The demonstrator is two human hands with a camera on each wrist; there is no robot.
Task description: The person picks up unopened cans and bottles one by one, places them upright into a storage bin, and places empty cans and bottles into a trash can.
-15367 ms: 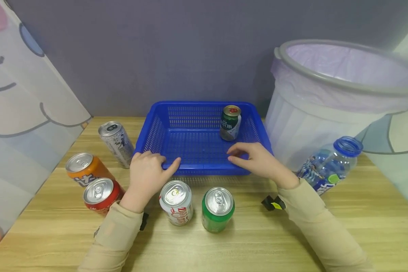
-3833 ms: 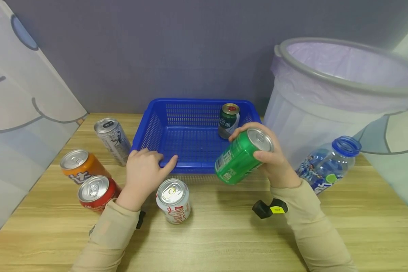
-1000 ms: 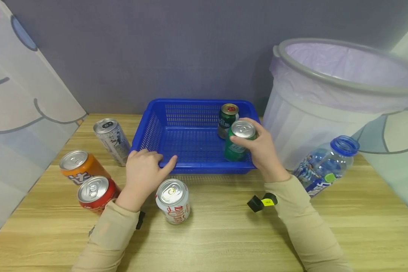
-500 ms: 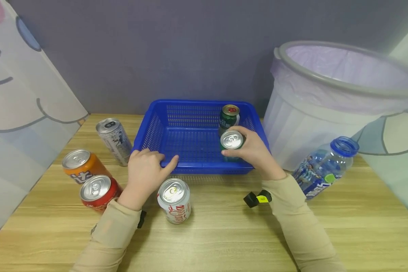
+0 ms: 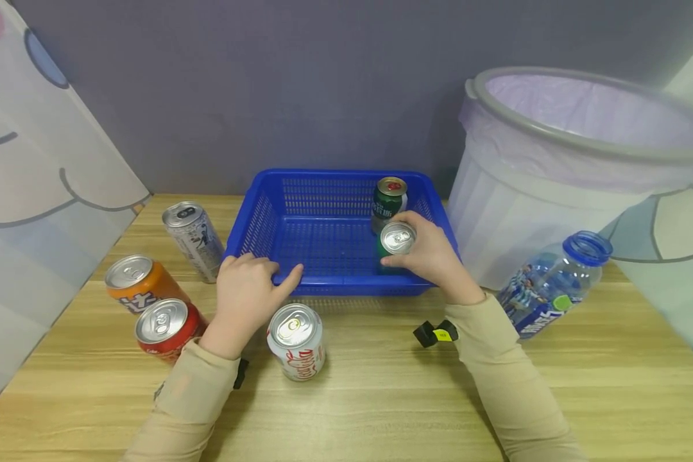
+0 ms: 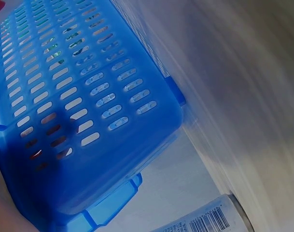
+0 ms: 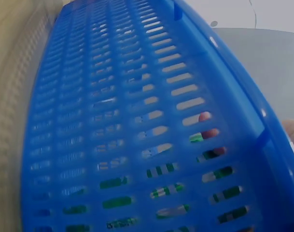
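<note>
Inside the blue plastic basket (image 5: 323, 282), at the right front, my right hand (image 5: 430, 253) holds a green soda can (image 5: 397, 239) upright between thumb and fingers. Only its silver top and a strip of its side show past the hand. Just behind it stands a dark green can (image 5: 389, 200). My left hand (image 5: 247, 292) grips the basket's front left corner, fingers bent over the rim and thumb along the inside. In the right wrist view, green patches of the soda can (image 7: 117, 202) show through the basket's slots. The left wrist view mostly catches the slotted basket wall (image 6: 108, 140).
A white Coca-Cola can (image 5: 297, 350) stands in front of the basket. To the left are a red can (image 5: 170, 330), an orange can (image 5: 144, 282) and a tall silver can (image 5: 195, 240). A blue-capped plastic bottle (image 5: 554, 285) and a lined bin (image 5: 531, 186) stand right.
The green soda can was lifted off the table by my right hand, carried into the basket and lowered upright. Over the last half second it barely shifts. My left hand stays on the rim.
</note>
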